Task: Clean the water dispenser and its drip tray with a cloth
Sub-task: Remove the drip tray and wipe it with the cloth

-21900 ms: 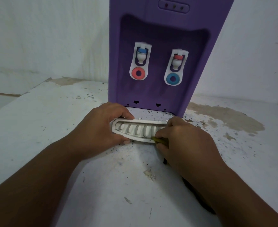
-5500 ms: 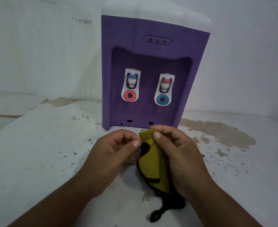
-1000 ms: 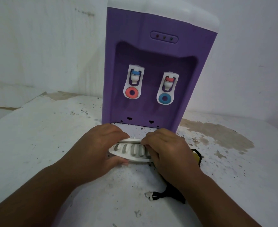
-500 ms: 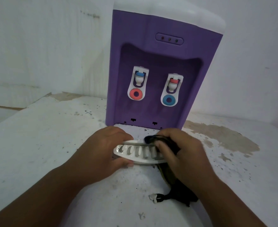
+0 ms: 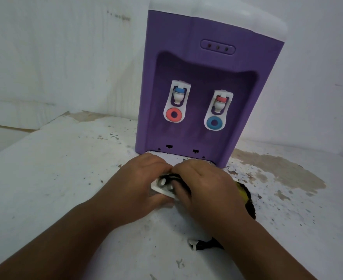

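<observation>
A purple water dispenser (image 5: 203, 93) with a white top and two taps stands at the back of the table. In front of it my left hand (image 5: 138, 186) grips the left end of the white slotted drip tray (image 5: 162, 186), most of which is hidden by both hands. My right hand (image 5: 205, 190) holds a yellow-green cloth with black trim (image 5: 245, 197) and presses it onto the tray. The cloth's black cord (image 5: 205, 244) trails out below my right wrist.
The table (image 5: 55, 178) is white, speckled with dark flecks, with bare brown patches (image 5: 277, 170) right of the dispenser. Its left edge drops off at the far left. White walls stand close behind and to both sides.
My right hand has slid left along the tray with the cloth, covering most of the slots. My left hand still holds the tray's left end. The view has shifted slightly.
</observation>
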`<state>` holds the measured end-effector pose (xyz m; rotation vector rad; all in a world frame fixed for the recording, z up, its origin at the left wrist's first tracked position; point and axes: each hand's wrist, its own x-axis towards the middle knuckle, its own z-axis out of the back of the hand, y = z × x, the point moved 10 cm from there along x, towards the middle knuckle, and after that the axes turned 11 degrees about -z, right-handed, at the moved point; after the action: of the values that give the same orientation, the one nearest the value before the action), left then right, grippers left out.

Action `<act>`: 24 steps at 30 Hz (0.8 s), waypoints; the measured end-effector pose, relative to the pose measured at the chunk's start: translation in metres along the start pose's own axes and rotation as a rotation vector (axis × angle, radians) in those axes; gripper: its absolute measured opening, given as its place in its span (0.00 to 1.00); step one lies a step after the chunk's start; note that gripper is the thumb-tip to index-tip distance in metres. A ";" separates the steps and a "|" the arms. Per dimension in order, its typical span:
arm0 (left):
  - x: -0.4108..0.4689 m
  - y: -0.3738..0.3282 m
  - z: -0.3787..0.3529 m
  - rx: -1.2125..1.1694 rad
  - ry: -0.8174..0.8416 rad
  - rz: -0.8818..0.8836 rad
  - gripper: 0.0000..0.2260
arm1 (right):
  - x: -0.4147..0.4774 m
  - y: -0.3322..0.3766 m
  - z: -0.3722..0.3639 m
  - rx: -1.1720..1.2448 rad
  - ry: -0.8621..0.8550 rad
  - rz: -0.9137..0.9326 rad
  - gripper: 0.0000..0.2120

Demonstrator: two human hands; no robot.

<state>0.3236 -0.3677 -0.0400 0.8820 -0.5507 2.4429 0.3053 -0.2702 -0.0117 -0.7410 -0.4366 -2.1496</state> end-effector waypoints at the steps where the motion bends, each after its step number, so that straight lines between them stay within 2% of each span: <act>1: 0.000 0.000 0.000 -0.001 -0.001 -0.003 0.22 | 0.000 0.002 0.000 0.006 -0.009 0.013 0.06; 3: 0.001 -0.001 0.000 -0.003 0.000 -0.008 0.22 | 0.001 0.002 0.000 -0.003 0.015 0.033 0.09; 6: 0.000 0.001 0.001 -0.010 0.014 0.005 0.22 | 0.000 -0.007 -0.008 -0.092 0.129 0.018 0.08; 9: -0.003 0.006 0.004 -0.001 0.024 0.027 0.23 | -0.001 -0.032 -0.011 -0.245 0.224 -0.101 0.10; 12: -0.007 0.012 0.007 0.015 0.025 0.071 0.25 | -0.005 -0.057 -0.012 -0.273 0.290 -0.184 0.12; 17: -0.004 0.012 0.003 0.014 0.039 0.080 0.24 | -0.003 -0.043 -0.011 -0.207 0.239 -0.146 0.08; 21: -0.002 0.008 0.002 0.034 0.037 0.051 0.24 | 0.004 -0.029 -0.005 -0.078 0.128 -0.117 0.04; 24: -0.002 0.008 0.003 0.046 0.040 0.044 0.24 | 0.003 -0.024 -0.008 -0.019 0.165 -0.077 0.07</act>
<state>0.3218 -0.3760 -0.0413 0.8457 -0.5061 2.5165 0.2822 -0.2610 -0.0175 -0.5601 -0.3632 -2.2694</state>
